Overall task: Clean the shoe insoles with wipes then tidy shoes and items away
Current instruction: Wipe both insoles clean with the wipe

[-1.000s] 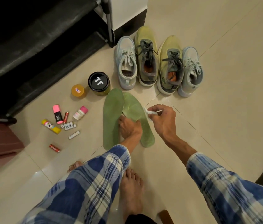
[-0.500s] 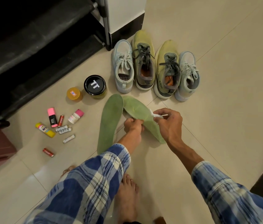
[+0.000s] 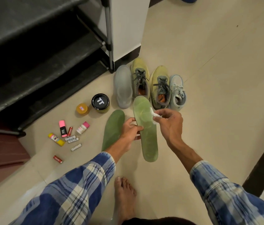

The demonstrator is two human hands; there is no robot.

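My left hand (image 3: 130, 131) grips the left edge of a light green insole (image 3: 146, 127), which is lifted off the floor and faces up. At the insole's right edge, my right hand (image 3: 170, 122) pinches a small white wipe (image 3: 154, 115). A second, darker green insole (image 3: 113, 127) lies flat on the tiles just left of my left hand. Behind the insoles stand two yellow-green shoes (image 3: 141, 80) between two pale blue shoes (image 3: 177, 93) in a row.
A black-lidded jar (image 3: 100, 103), an orange tub (image 3: 82, 108), a pink marker (image 3: 62, 128), a yellow tube (image 3: 56, 139), a small bottle (image 3: 83, 127) and several batteries (image 3: 72, 138) lie to the left. A black shoe rack (image 3: 47, 51) stands behind them. My bare foot (image 3: 124, 197) is below.
The lighter insole has been raised off the floor and turned straight in my left hand. My right hand with the wipe has stayed at its upper right edge.
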